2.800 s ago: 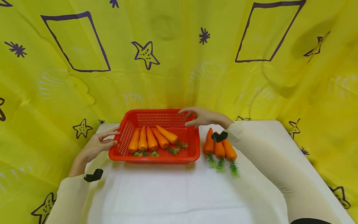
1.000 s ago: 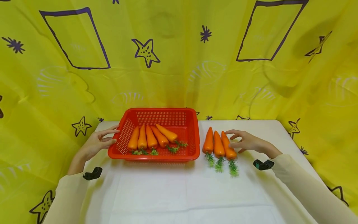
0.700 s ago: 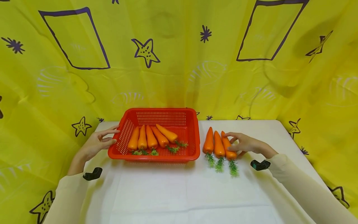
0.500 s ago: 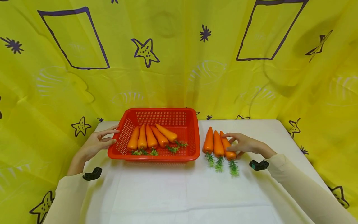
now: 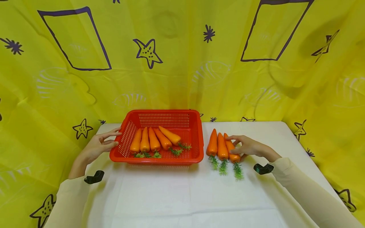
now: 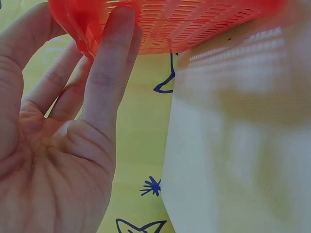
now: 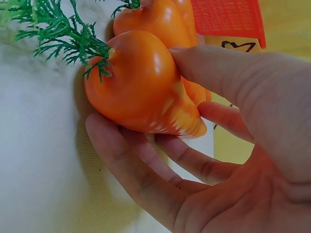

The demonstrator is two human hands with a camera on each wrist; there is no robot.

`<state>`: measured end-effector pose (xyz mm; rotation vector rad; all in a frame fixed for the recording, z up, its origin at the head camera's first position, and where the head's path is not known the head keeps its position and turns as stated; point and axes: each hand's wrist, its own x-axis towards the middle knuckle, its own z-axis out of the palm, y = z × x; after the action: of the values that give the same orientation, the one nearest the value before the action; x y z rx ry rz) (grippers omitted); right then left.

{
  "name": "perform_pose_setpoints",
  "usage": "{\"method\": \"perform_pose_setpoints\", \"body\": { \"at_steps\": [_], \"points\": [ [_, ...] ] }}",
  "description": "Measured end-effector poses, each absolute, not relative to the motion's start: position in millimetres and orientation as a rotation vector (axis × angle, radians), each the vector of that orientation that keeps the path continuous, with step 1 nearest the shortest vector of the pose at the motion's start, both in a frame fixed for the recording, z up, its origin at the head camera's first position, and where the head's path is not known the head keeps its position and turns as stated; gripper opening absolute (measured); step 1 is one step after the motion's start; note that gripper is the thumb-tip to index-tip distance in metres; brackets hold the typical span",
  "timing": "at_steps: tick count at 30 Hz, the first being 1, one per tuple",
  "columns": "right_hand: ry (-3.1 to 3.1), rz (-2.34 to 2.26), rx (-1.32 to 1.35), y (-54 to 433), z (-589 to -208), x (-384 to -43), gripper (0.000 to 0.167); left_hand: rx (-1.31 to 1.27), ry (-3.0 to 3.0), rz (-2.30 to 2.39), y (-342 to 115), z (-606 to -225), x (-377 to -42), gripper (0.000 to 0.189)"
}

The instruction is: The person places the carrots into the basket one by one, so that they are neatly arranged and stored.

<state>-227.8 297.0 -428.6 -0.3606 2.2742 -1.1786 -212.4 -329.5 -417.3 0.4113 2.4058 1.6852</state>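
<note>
The carrots (image 5: 154, 141) look glossy and smooth; the basket (image 5: 156, 160), smooth plastic; the tablecloth (image 5: 154, 193), matt fabric.

2 hands (image 5: 98, 146) (image 5: 249, 146) well apart

Yellow star-patterned curtain (image 5: 171, 85), white-covered table (image 5: 154, 193)

Bright, even light fills the head view, seemingly from above, leaving small glints on the carrots (image 5: 212, 144) and soft shadows along the surface (image 5: 159, 196) beside each sleeve (image 5: 305, 186). A dim patch darkens the yellow curtain (image 5: 233, 85) at upper right, and the wide lens stretches the outer edges. The left wrist view is hazy; light through the basket's (image 5: 156, 160) holes speckles the surface's shaded edge. In the right wrist view, the outermost greens (image 7: 22, 14) blur.
</note>
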Motion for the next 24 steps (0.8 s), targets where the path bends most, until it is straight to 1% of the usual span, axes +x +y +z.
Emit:
{"method": "perform_pose_setpoints", "body": {
  "at_steps": [6, 11, 18, 24],
  "points": [
    [2.276, -1.17, -0.383, 297.4, -424.2, -230.0, 0.075, 0.428, 2.415, 1.687, -328.6, -415.2, -212.8, 0.047],
    [2.277, -1.127, -0.424, 298.8, -412.2, -231.6, 0.073, 0.444, 2.407, 1.699, -327.6, -414.5, -212.9, 0.046],
    [2.31, -1.055, -0.517, 302.5, -379.2, -232.9, 0.072, 0.451, 2.391, 1.712, -325.9, -415.4, -210.4, 0.047],
    [2.334, -1.037, -0.557, 300.4, -342.3, -230.4, 0.072, 0.446, 2.389, 1.712, -329.4, -417.5, -210.0, 0.047]
  ]
}}
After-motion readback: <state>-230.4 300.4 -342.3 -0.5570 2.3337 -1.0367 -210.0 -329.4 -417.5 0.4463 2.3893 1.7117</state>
